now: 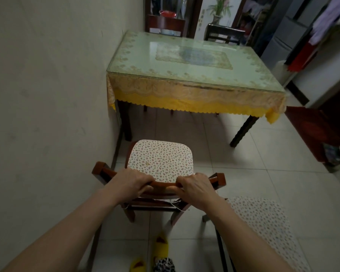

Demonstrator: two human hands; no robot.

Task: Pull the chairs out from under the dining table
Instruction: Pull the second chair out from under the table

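A home dining room: clothed dining table [194, 75], cushioned chair [159, 160], hanging laundry [328, 18].

Pale tiled floor [243, 163], grey grout lines, runs up to the wall on the left. Standing on it: dining table [194, 61] on dark legs, set against that wall, glass sheet over a yellow lace-edged cloth [185, 95]; tabletop bare of loose items. Near chair [159, 160], floral seat cushion, all legs on the tiles, clear of the table's front edge. Second floral-cushioned chair [263, 218] just beside it, to the right, partly cut off by the frame. Two yellow slippers [161, 246] on the tiles at the bottom edge. Two more dark chairs [224, 34] at the table's far side.
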